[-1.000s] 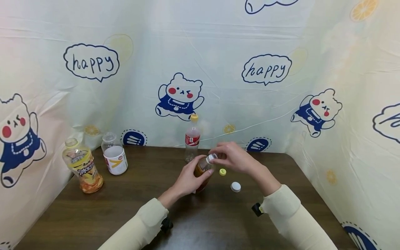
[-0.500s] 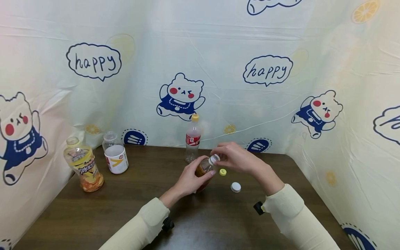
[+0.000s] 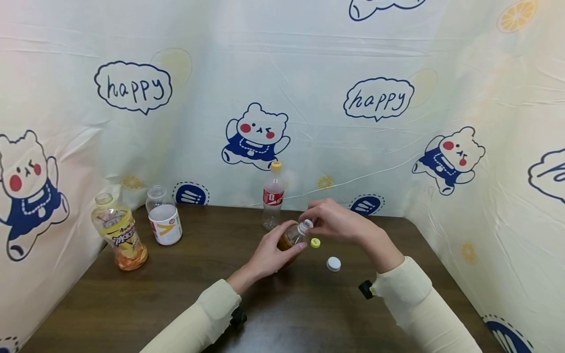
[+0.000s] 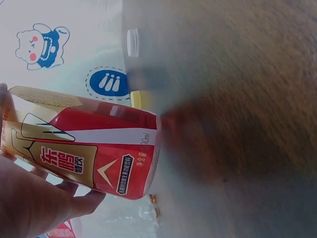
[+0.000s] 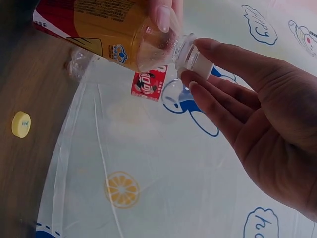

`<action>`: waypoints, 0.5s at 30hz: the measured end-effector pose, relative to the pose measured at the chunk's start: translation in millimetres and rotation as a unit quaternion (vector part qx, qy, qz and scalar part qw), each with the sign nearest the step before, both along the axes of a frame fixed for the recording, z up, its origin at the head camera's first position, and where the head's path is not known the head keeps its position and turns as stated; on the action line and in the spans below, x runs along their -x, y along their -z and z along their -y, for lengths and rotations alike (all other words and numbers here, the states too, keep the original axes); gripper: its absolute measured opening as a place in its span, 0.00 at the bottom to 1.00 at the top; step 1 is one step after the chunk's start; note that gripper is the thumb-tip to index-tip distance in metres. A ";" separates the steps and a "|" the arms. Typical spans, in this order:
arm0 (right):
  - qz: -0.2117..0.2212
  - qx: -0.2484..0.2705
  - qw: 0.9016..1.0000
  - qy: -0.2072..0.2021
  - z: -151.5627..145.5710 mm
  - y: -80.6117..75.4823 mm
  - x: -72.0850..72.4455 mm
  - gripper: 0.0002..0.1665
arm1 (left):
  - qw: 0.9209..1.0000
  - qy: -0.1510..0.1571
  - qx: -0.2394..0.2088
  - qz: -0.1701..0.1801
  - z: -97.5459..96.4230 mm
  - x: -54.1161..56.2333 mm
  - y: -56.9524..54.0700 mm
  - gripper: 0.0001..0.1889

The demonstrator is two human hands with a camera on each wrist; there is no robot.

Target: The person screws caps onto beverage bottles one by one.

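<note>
My left hand (image 3: pixel 270 251) grips a tilted drink bottle (image 4: pixel 89 144) round its body. The bottle has a red and gold label and clear shoulders, and its base hangs close over the table in the left wrist view. At the bottle's neck, my right hand (image 5: pixel 277 109) pinches a white cap (image 5: pixel 202 65) between thumb and fingertips. In the right wrist view the cap sits right at the mouth, in line with the neck. From the head view, the right fingers partly hide the cap, and the left hand covers most of the label.
Behind the hands stands a clear bottle (image 3: pixel 272 198) with a red label and yellow cap. A yellow cap (image 3: pixel 315 242) and a white cap (image 3: pixel 333 264) lie on the brown table (image 3: pixel 185 299). To the left are an uncapped yellow-labelled bottle (image 3: pixel 121 238) and an open jar (image 3: pixel 166 228).
The held bottle's neck has shifted slightly right, tilting a bit more. My right fingers have shifted about the cap at its mouth, while the left hand keeps its grip.
</note>
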State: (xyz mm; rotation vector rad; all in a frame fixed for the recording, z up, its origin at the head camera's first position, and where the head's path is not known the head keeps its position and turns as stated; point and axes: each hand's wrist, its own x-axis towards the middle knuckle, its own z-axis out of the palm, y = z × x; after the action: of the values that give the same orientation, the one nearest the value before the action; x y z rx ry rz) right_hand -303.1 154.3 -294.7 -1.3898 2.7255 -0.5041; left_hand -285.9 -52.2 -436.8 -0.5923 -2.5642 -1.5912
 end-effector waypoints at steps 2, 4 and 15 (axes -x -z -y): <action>0.003 -0.002 1.000 0.004 0.0 0.1 0.0 0.15 | 1.000 -0.001 0.003 0.002 -0.4 0.1 0.4 0.32; 0.001 -0.005 1.000 0.008 0.1 0.4 -0.1 0.15 | 1.000 -0.001 0.003 0.002 -0.4 0.1 0.3 0.32; -0.051 -0.026 0.998 0.039 6.0 3.7 -0.3 0.10 | 1.000 -0.001 -0.003 -0.004 0.8 -0.2 -0.3 0.31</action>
State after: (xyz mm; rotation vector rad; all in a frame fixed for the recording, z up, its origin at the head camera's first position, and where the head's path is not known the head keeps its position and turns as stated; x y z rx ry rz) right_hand -302.8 148.3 -298.4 -1.3358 2.8610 -0.3729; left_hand -285.6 -53.1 -436.5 -0.5934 -2.5529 -1.5920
